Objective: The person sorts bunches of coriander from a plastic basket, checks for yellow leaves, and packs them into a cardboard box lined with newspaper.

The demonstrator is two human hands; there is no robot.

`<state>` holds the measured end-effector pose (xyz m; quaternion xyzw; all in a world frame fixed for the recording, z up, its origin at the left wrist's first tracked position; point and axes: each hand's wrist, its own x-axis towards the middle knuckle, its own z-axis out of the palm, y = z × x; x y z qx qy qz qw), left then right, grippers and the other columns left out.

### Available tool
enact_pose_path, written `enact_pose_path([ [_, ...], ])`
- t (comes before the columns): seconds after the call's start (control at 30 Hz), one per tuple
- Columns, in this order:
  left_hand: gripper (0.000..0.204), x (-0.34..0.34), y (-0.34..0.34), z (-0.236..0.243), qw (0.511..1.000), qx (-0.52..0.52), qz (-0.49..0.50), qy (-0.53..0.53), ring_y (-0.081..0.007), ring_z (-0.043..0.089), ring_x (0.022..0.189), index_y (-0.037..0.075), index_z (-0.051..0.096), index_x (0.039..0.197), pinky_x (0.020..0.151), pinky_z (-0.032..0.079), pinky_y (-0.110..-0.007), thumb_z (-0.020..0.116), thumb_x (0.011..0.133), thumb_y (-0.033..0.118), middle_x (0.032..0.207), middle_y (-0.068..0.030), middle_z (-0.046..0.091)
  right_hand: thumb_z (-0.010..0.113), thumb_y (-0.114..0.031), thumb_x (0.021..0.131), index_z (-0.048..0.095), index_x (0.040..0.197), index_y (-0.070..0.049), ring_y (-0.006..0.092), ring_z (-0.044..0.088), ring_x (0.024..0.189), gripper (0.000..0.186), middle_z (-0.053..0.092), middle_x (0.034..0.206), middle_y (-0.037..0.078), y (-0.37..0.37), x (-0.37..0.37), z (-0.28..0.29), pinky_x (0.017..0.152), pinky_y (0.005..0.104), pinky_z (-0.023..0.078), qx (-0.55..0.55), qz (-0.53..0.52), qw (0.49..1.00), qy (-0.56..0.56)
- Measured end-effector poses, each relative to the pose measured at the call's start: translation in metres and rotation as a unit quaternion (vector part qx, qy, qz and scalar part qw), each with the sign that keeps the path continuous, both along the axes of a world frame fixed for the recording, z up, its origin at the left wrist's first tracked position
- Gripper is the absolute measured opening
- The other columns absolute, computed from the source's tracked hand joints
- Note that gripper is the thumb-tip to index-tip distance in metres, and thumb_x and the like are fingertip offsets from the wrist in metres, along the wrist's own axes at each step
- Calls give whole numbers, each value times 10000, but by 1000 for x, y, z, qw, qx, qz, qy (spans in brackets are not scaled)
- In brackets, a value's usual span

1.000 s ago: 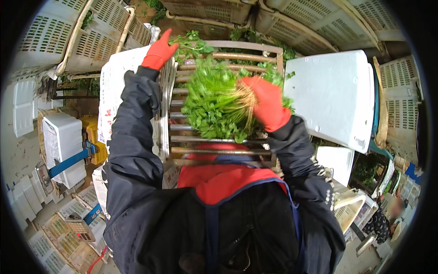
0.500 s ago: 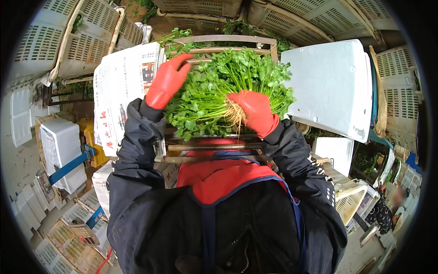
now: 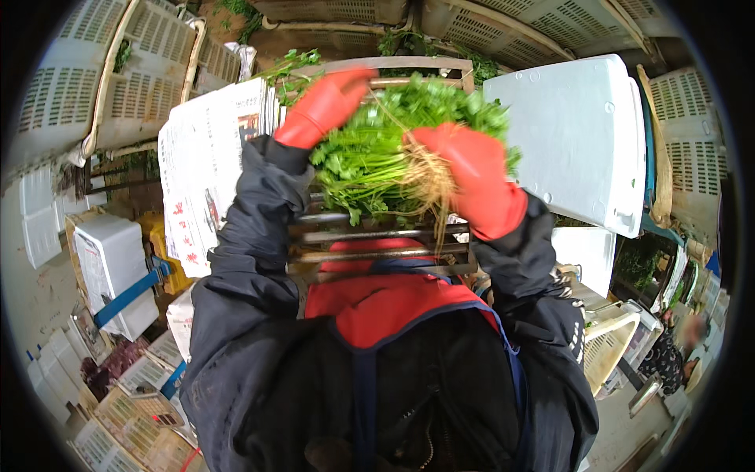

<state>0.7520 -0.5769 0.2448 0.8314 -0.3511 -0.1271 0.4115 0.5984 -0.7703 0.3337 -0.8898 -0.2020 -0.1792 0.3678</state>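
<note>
My right hand (image 3: 464, 169), in a red rubber glove, is closed round a bunch of leafy green herbs (image 3: 358, 153) that look like coriander. Its pale brown roots (image 3: 429, 181) hang toward me beside the gloved fingers, and the leaves fan out to the far side and the left. The bunch is over a slatted wooden rack (image 3: 370, 256). My left hand (image 3: 330, 102), gloved the same way, is over the bunch's far left edge, its fingers smeared by motion. A thin pale strand slants from near those fingertips to the roots; whether they grip it is unclear.
A stack of newspapers (image 3: 197, 181) lies left of the rack, with loose green stems (image 3: 295, 63) at its far end. At the right is a white foam lid (image 3: 562, 141). Slatted plastic crates (image 3: 338, 9) line the back. A person (image 3: 668, 354) is at far right.
My left hand has moved right and away from me, across the leaves. My right hand has shifted slightly right with the bunch, and more of the roots show.
</note>
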Motion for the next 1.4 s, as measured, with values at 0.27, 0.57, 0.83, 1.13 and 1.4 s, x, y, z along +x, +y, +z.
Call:
enact_pose_path([
  [0.27, 451, -10, 5, 57, 986, -163, -14, 43, -262, 530, 1164, 56, 534, 1267, 995, 396, -360, 526, 937, 363, 1231, -142, 580, 684, -70, 680, 596, 1054, -83, 352, 619, 850, 384, 640, 926, 140, -8, 24, -12, 718, 374, 508, -18, -52, 995, 78],
  [0.57, 754, -74, -15, -4, 789, -165, -133, 576, -144, 562, 1062, 13, 502, 1299, 954, 417, -305, 281, 936, 636, 1194, -70, 602, 593, -155, 831, 631, 1021, -25, 249, 570, 620, 234, 603, 717, 167, -27, 39, 35, 614, 350, 457, -45, 28, 931, 361],
  [0.83, 670, -96, 48, -42, 805, 5, -34, 592, -177, 576, 1093, 43, 481, 1334, 947, 439, -336, 428, 929, 575, 1220, -78, 603, 639, -236, 818, 665, 950, 16, 165, 574, 651, 286, 654, 749, 105, 4, 95, -150, 654, 351, 469, 148, 92, 845, 506],
  [1.13, 580, -121, 31, -121, 911, 15, 225, 347, -343, 633, 952, 12, 626, 1080, 831, 486, -394, 740, 697, 432, 1002, -199, 666, 587, -366, 875, 474, 1296, 16, 202, 586, 989, 579, 619, 1138, 139, -27, 108, -182, 874, 318, 451, 105, 30, 903, 415],
  [1.4, 629, -122, 35, -131, 906, 7, 201, 372, -352, 634, 936, -15, 607, 1091, 829, 486, -403, 732, 690, 454, 997, -209, 661, 689, -321, 794, 283, 1434, -26, 372, 487, 1204, 814, 511, 1280, 251, -11, -23, -180, 1000, 389, 392, -17, -126, 948, 291],
])
